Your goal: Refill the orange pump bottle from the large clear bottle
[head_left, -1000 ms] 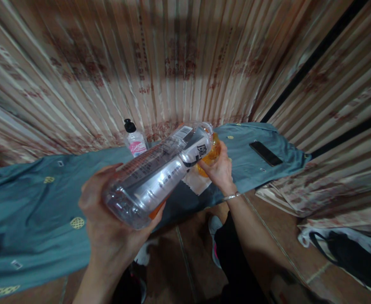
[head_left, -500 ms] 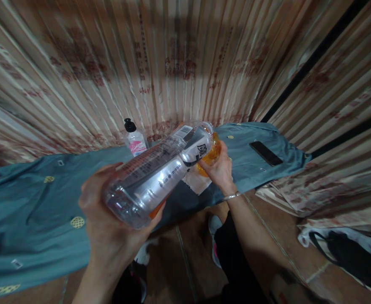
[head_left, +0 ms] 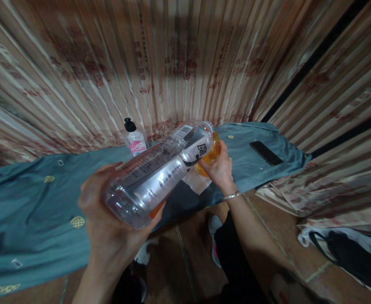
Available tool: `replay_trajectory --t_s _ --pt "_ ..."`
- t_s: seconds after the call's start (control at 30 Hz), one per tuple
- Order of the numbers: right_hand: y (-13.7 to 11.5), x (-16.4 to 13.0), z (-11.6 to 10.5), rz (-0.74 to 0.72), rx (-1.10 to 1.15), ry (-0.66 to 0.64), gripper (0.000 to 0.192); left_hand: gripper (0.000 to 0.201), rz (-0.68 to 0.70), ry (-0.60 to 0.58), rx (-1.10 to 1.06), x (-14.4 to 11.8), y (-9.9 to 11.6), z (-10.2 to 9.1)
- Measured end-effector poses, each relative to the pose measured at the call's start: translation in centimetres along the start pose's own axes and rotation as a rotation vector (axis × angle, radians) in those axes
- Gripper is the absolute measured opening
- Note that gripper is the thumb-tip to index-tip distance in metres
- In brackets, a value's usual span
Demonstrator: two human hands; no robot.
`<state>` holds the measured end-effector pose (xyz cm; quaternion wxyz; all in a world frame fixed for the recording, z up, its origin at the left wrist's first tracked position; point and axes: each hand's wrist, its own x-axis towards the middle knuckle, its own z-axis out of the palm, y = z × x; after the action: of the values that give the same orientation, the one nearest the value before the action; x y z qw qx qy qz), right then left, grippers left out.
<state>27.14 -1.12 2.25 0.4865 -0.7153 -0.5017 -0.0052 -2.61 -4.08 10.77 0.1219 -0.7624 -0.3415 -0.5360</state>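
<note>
My left hand (head_left: 109, 215) is wrapped round the base of a large clear plastic bottle (head_left: 160, 173) with a silver and dark printed label. The bottle is tilted, its neck pointing to the upper right and lower than its base seems to be, though the height is hard to judge. By that neck, my right hand (head_left: 220, 169) grips a smaller container of amber liquid (head_left: 211, 155), partly hidden behind the big bottle. Beneath them lies a pale sheet of paper or tissue (head_left: 196, 182). A metal bracelet circles my right wrist.
A clear bottle with a black cap and pink label (head_left: 136, 141) stands behind the large bottle. A dark phone (head_left: 265, 153) lies at the right on the teal cloth (head_left: 52, 207). Patterned curtains (head_left: 179, 55) hang behind; a dark bag (head_left: 353, 253) is on the floor.
</note>
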Motion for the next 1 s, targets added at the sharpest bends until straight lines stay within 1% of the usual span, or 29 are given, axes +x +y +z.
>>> replay_trajectory --t_s 0.2,0.3,0.33,0.37,0.4,0.43,0.47,0.53,0.6,0.63,0.67,0.7,0.77,0.8,0.9,1.0 --pt "-0.1 0.1 -0.1 0.02 0.014 -0.011 0.098 0.108 -0.079 -0.02 -0.035 -0.2 0.4 -0.2" --pt "-0.2 0.1 -0.1 0.018 0.016 -0.007 0.098 0.111 -0.022 -0.002 -0.022 -0.1 0.0 0.0" --pt "-0.2 0.1 -0.1 0.018 0.015 -0.007 0.098 0.115 0.051 0.057 -0.021 -0.1 -0.1 0.0" --pt "-0.1 0.1 -0.1 0.019 0.014 -0.008 0.099 0.117 0.027 0.041 -0.026 -0.1 -0.2 0.1" --pt "-0.1 0.1 -0.1 0.018 0.012 -0.01 0.099 0.116 -0.02 0.004 -0.029 -0.1 -0.2 0.1" --pt "-0.1 0.1 0.0 0.016 0.011 -0.012 0.098 0.113 0.004 0.033 -0.025 -0.1 -0.2 0.1" --pt "0.0 0.1 0.0 0.012 0.01 -0.013 0.098 0.112 -0.021 0.001 -0.011 -0.1 -0.2 0.1" --pt "0.1 0.1 0.0 -0.002 0.004 -0.012 0.097 0.115 -0.001 0.03 -0.019 -0.1 -0.1 0.2" --pt "0.2 0.1 0.1 -0.013 -0.005 -0.013 0.097 0.116 -0.009 0.018 -0.02 -0.2 0.0 0.2" --pt "0.2 0.1 0.0 -0.015 -0.006 -0.016 0.097 0.115 0.013 0.046 -0.016 -0.2 0.0 0.2" --pt "0.2 0.1 0.0 -0.013 -0.005 -0.018 0.098 0.114 -0.009 0.016 -0.013 -0.2 0.0 0.2" --pt "0.2 0.1 0.0 -0.01 -0.002 -0.021 0.098 0.113 0.023 0.058 -0.018 -0.2 0.0 0.3" --pt "0.2 0.1 0.0 0.001 0.002 -0.027 0.099 0.109 -0.033 0.014 -0.01 -0.2 -0.1 0.4" --pt "0.1 0.1 0.0 0.006 0.002 -0.03 0.099 0.111 0.003 0.04 -0.015 -0.2 -0.3 0.4" --pt "0.1 0.1 0.0 0.013 0.001 -0.025 0.1 0.119 0.061 0.05 -0.016 -0.2 -0.6 0.6" --pt "0.1 0.1 0.1 0.011 0.0 -0.016 0.099 0.119 0.051 0.041 -0.013 -0.2 -0.7 0.6"
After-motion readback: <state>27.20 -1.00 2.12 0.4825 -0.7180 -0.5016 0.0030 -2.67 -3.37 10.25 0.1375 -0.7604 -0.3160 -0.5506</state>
